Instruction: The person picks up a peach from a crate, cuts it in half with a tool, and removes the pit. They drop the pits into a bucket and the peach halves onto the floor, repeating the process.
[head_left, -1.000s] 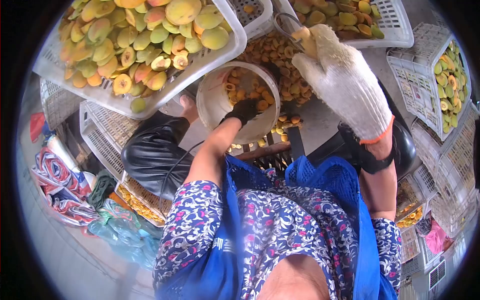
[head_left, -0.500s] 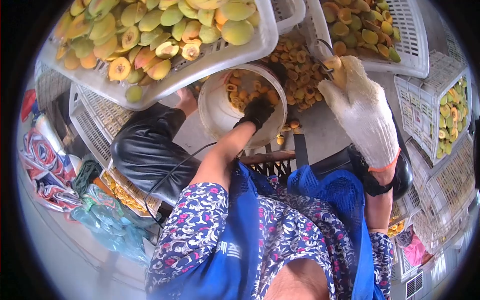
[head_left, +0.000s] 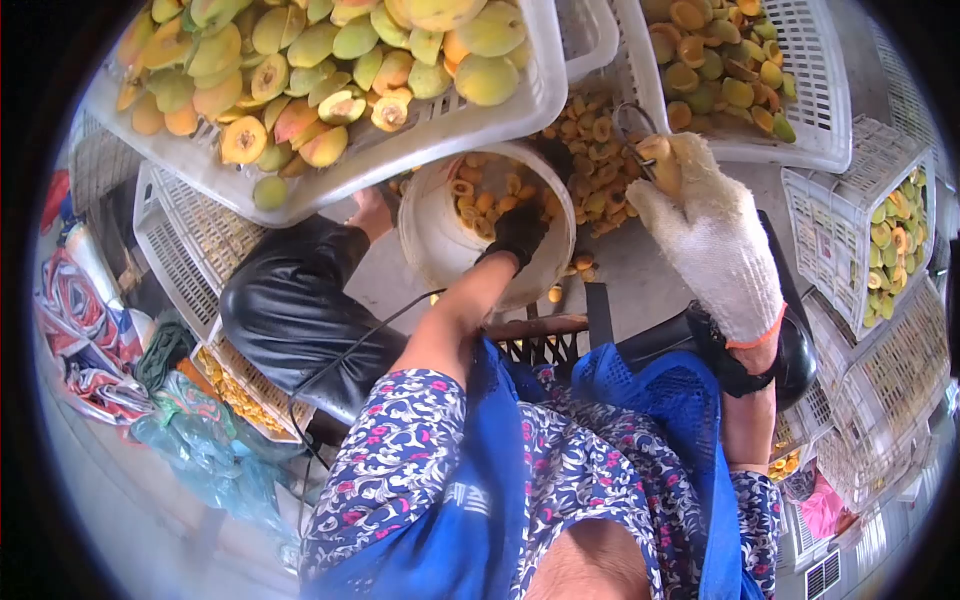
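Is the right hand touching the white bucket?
Apart. The head view shows a clear gap: floor and halved stone fruit lie visible between the white-gloved right hand and the white bucket.

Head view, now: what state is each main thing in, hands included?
bucket: open, partly filled with cut fruit
left hand: black-gloved, inside the bucket, grip unclear
right hand: white-gloved, closed around the looped tool
looped tool: held, loop forward
front-left crate: uncovered, heaped with fruit
front-right crate: uncovered, holding fruit
blue apron: worn
plastic bag: crumpled
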